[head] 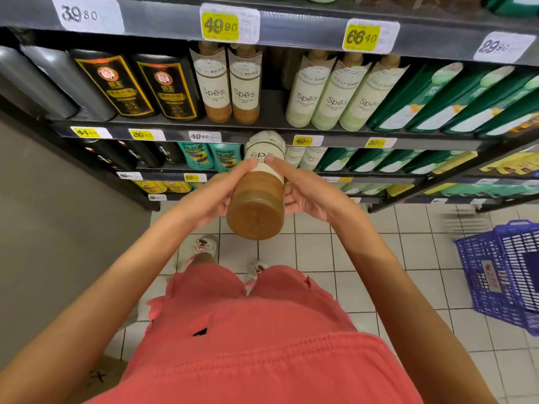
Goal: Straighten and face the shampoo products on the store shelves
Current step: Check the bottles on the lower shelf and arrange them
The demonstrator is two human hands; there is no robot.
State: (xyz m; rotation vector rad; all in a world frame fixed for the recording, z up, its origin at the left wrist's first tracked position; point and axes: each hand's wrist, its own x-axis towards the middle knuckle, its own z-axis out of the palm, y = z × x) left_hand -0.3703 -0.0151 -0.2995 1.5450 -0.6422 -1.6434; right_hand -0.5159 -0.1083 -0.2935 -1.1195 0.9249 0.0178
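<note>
Plastic, paper, metal, tile and cloth.
The amber bottle (256, 205) is smooth translucent plastic with a matt cream paper label (264, 158); above it, a dull dark metal shelf (271, 119) and glossy black bottles (140, 86) (plastic, seemingly); below it, glazed floor tiles (408, 258) and coarse coral cloth shorts (262, 351); to its right, a blue plastic basket (501, 275).

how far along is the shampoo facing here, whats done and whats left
Done: the brown Spes pair and the three pale green Spes bottles stand with labels forward. In hand: the left hand and right hand grip a third brown bottle off the shelf. Left: it probably belongs in the bare shelf spot right of the brown pair.
</note>
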